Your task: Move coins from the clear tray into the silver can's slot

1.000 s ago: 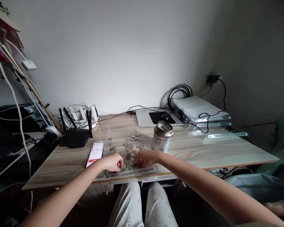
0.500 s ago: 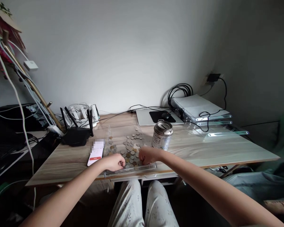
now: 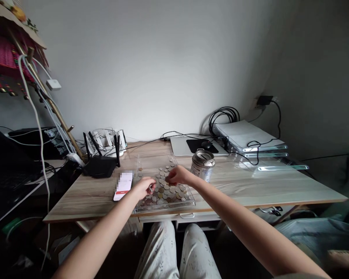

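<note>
The person is sitting at a wooden desk (image 3: 250,190) with both arms reaching forward. Nearest, the left hand (image 3: 144,186) is hovering over the near left part of a clear tray (image 3: 189,202), and its fingers are curled in, pinching what looks like one coin; it is too small to be sure. A little farther, at about 1 o'clock from that hand, the right hand (image 3: 177,176) is lying over the middle of the tray with its fingertips bunched together, touching or picking at the coins (image 3: 165,192). I cannot tell if it is holding one. Lots of coins are still lying loose all over the tray, so most of the picking looks left to do. At 9 o'clock from the tray a phone (image 3: 123,185) is lying flat. At 1 o'clock a tin can with a slot (image 3: 203,164) is standing just beside the tray. Farther back, a black router (image 3: 100,164) is sitting at 11 o'clock.
</note>
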`<action>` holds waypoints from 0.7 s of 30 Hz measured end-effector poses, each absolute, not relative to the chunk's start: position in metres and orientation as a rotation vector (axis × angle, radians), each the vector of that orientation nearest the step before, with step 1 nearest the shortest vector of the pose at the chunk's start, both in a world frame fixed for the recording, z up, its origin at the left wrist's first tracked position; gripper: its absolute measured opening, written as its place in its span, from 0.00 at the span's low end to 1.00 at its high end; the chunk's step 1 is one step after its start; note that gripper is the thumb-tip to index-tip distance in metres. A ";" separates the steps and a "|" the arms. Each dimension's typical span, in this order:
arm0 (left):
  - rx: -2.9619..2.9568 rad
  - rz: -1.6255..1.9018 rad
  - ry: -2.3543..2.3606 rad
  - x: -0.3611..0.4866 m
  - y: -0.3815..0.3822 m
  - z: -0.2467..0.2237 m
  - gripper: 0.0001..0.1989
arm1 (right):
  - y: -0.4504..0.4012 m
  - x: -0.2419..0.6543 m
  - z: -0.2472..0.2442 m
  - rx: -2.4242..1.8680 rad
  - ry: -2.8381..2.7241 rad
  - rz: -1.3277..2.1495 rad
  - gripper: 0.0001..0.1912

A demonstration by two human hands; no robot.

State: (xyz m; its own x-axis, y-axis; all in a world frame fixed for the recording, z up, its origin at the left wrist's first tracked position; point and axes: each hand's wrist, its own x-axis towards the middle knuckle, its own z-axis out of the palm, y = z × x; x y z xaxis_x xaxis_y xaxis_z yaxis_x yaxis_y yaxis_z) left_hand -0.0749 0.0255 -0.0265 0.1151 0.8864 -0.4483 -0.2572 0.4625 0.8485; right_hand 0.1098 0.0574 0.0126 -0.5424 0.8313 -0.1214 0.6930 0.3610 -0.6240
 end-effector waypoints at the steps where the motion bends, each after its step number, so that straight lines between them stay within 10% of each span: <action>1: 0.628 0.983 1.124 -0.070 0.029 -0.025 0.08 | 0.058 0.100 0.016 -1.313 -2.345 0.931 0.13; 10: 0.342 1.258 0.817 -0.063 0.030 -0.023 0.10 | 0.045 0.064 0.040 -1.148 -2.294 0.437 0.14; 21: 0.398 1.158 0.814 -0.066 0.013 -0.035 0.04 | 0.032 0.086 -0.013 -0.946 -2.959 0.860 0.11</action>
State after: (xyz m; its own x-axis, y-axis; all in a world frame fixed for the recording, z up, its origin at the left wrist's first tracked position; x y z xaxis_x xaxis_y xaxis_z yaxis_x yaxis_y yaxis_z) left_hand -0.0656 0.0132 -0.0354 0.1665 0.9183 -0.3592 -0.6488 0.3763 0.6614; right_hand 0.0861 0.0319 -0.0125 -0.8247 0.5163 -0.2308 0.5596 0.6860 -0.4651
